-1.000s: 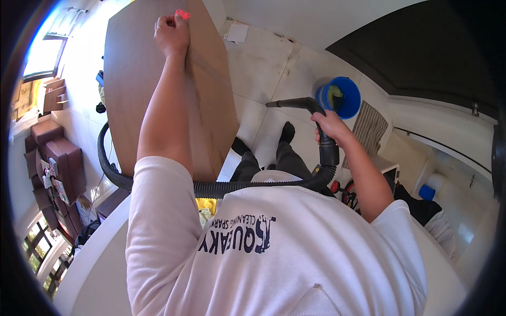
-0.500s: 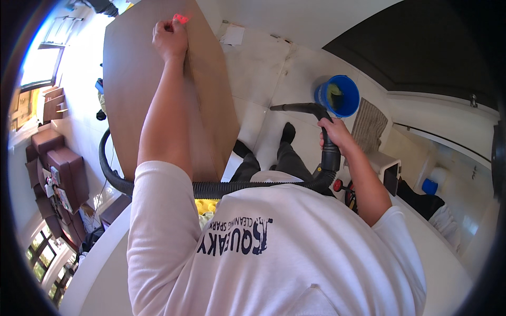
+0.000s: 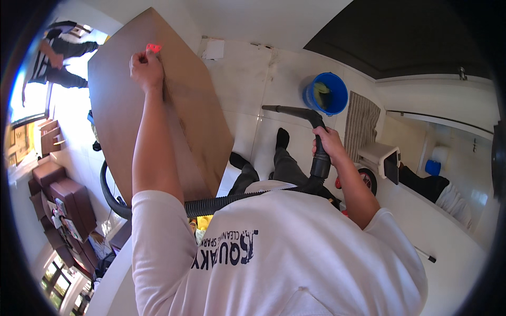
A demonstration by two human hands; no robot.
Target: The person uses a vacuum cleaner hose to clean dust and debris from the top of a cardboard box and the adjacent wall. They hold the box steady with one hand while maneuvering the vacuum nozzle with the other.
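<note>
My right hand (image 3: pixel 328 145) is wrapped around the black vacuum cleaner wand (image 3: pixel 308 114), whose narrow crevice nozzle points left above the floor. From the wand, a ribbed black hose (image 3: pixel 224 204) runs across my front to the left. My left hand (image 3: pixel 147 72) is stretched far forward, its fingers closed at the edge of a tall brown wooden panel (image 3: pixel 118 116). A small bright red thing (image 3: pixel 153 48) shows at those fingertips; its kind is not clear.
A blue bucket (image 3: pixel 341 95) with a yellowish cloth inside stands ahead, beside a striped mat (image 3: pixel 361 120). A white stool-like stand (image 3: pixel 377 154) is at right. Another person (image 3: pixel 58 58) is at far left, beyond the panel. Brown furniture (image 3: pixel 71 197) stands at left.
The view has shifted, so the panel, my left hand and the bucket sit lower or further left. A person has come into view at far left. Both hands keep their grips.
</note>
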